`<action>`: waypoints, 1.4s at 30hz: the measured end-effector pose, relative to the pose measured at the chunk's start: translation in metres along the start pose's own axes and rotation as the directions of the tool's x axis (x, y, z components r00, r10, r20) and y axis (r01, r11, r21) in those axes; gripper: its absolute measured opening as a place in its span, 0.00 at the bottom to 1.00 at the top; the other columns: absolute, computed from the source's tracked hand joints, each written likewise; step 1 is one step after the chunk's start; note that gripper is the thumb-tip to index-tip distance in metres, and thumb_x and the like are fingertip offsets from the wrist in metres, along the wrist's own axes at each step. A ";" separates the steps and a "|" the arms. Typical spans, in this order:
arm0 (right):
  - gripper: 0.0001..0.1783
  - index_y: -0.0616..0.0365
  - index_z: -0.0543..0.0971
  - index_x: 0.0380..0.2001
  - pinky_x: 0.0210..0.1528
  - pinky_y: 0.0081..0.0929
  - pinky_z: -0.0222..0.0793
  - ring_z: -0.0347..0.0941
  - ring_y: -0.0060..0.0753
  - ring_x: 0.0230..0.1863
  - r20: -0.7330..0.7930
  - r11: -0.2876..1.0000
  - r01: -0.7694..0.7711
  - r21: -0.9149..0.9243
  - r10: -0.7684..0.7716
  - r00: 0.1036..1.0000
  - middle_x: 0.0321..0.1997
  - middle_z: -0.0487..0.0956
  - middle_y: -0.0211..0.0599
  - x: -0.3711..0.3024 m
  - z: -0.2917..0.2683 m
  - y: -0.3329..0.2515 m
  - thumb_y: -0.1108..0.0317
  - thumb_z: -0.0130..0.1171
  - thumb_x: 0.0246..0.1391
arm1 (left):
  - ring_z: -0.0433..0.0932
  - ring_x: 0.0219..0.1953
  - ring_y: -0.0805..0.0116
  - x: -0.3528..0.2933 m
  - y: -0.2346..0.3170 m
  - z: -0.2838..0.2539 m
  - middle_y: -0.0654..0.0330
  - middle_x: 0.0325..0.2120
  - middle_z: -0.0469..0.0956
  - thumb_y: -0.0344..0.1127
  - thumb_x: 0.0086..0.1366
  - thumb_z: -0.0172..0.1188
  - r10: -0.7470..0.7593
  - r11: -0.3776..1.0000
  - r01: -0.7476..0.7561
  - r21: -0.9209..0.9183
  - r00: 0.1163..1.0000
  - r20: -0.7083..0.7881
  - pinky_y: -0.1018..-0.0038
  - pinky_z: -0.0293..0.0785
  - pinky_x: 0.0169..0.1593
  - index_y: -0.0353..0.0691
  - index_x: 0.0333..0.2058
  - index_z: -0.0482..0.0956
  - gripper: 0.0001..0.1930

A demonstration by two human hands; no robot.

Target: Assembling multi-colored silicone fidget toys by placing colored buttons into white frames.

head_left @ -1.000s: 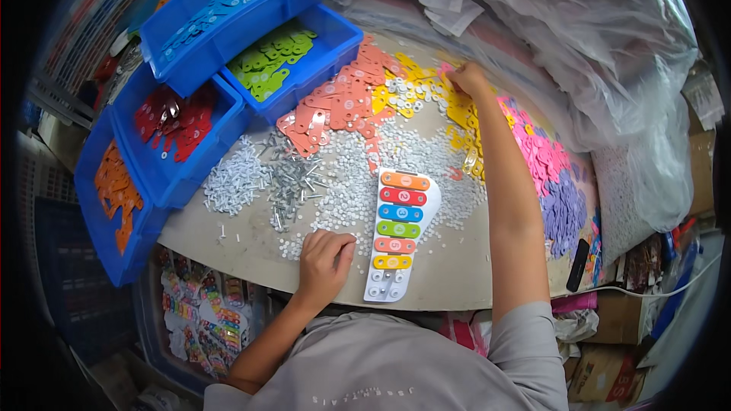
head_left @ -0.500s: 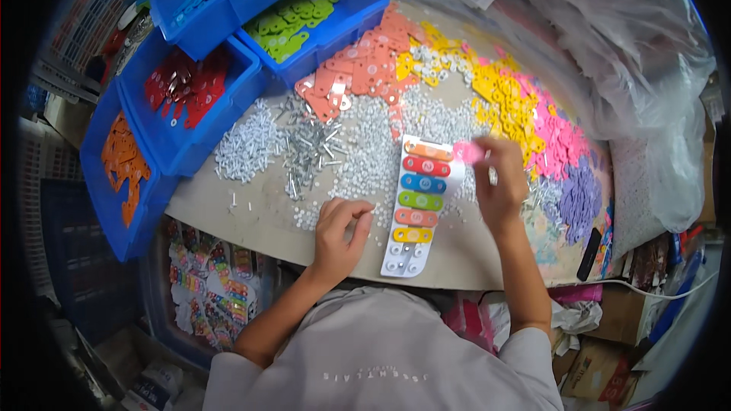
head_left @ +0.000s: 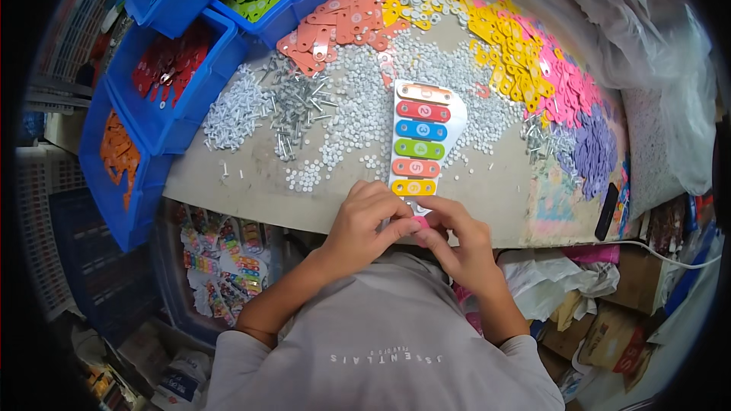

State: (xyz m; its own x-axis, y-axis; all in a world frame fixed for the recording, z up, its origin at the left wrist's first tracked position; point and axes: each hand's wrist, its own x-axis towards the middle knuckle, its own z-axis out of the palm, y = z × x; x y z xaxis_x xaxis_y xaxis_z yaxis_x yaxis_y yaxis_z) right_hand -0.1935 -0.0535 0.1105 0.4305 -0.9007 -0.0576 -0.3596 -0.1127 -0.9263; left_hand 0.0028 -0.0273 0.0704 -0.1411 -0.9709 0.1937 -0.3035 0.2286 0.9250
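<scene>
I have one pink piece between my fingertips, right where my two hands meet: the thumb and forefinger of my left hand are drawn together at its left side, and those of my right hand pinch it from the right (my fingers cover much of it, so I cannot tell its full outline). Just beyond my fingertips lies one white board, its near end running down to my hands and partly hidden by them. On it I count six bars, one of each colour: the yellow bar nearest my fingers, then the salmon bar, the green bar, the blue bar, the red bar and, farthest off, the orange bar. Two stray rivets lie well to the left of my left fingers, and beyond them, farther ahead, stand four blue bins. White spacers, too many to count, spread beyond my fingers. Well to the right of my right fingers are one purple heap and one slim black object.
</scene>
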 end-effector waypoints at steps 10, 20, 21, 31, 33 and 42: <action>0.05 0.65 0.74 0.34 0.42 0.23 0.77 0.79 0.24 0.38 -0.110 0.970 -0.110 0.219 0.136 0.985 0.37 0.81 0.38 0.008 0.010 0.007 0.79 0.61 0.61 | 0.74 0.37 0.62 -0.021 -0.032 0.014 0.61 0.32 0.75 0.36 0.66 0.63 -0.159 0.974 0.199 0.105 0.938 -0.308 0.64 0.62 0.49 0.38 0.53 0.74 0.18; 0.07 0.63 0.74 0.31 0.35 0.20 0.67 0.71 0.20 0.33 -0.290 0.999 0.031 -0.026 -0.037 0.956 0.35 0.76 0.35 0.007 0.035 0.028 0.76 0.63 0.60 | 0.71 0.39 0.64 -0.020 -0.031 0.020 0.63 0.33 0.73 0.37 0.61 0.68 -0.086 0.942 0.155 0.298 0.969 -0.232 0.64 0.59 0.50 0.37 0.56 0.71 0.27; 0.08 0.63 0.74 0.31 0.33 0.20 0.64 0.69 0.20 0.32 -0.304 0.978 0.094 -0.188 -0.149 0.941 0.35 0.76 0.35 0.009 0.034 0.027 0.75 0.65 0.59 | 0.71 0.39 0.64 -0.019 -0.031 0.020 0.63 0.32 0.73 0.37 0.61 0.68 -0.081 0.942 0.150 0.300 0.970 -0.231 0.64 0.59 0.49 0.37 0.56 0.71 0.26; 0.11 0.64 0.74 0.29 0.22 0.20 0.55 0.59 0.14 0.20 -0.261 0.964 -0.157 -0.213 0.099 0.960 0.20 0.72 0.27 0.003 0.024 0.040 0.73 0.67 0.57 | 0.70 0.37 0.67 -0.007 -0.028 0.014 0.66 0.29 0.72 0.33 0.60 0.69 -0.122 0.943 0.173 0.283 0.974 -0.191 0.65 0.59 0.49 0.39 0.55 0.73 0.24; 0.11 0.63 0.74 0.28 0.22 0.18 0.56 0.60 0.10 0.21 -0.235 0.962 -0.265 -0.067 0.243 0.941 0.18 0.72 0.24 0.002 0.024 0.040 0.73 0.67 0.58 | 0.70 0.37 0.68 -0.008 -0.029 0.015 0.67 0.29 0.72 0.32 0.60 0.69 -0.135 0.951 0.181 0.252 0.973 -0.187 0.66 0.59 0.49 0.40 0.54 0.74 0.24; 0.13 0.62 0.74 0.29 0.24 0.16 0.60 0.65 0.11 0.23 -0.193 0.955 -0.293 -0.036 0.281 0.940 0.20 0.74 0.25 0.001 0.016 0.057 0.70 0.69 0.57 | 0.72 0.35 0.68 -0.009 -0.036 0.022 0.66 0.26 0.74 0.29 0.58 0.70 -0.211 0.970 0.230 0.083 0.959 -0.190 0.67 0.61 0.49 0.39 0.52 0.75 0.22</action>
State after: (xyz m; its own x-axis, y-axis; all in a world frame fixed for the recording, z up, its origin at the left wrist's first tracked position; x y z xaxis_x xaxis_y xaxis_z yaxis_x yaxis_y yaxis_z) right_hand -0.2007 -0.0540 0.0523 0.1438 -0.9594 -0.2426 -0.4994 0.1413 -0.8547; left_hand -0.0061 -0.0252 0.0277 0.1078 -0.9928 0.0524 -0.4050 0.0043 0.9143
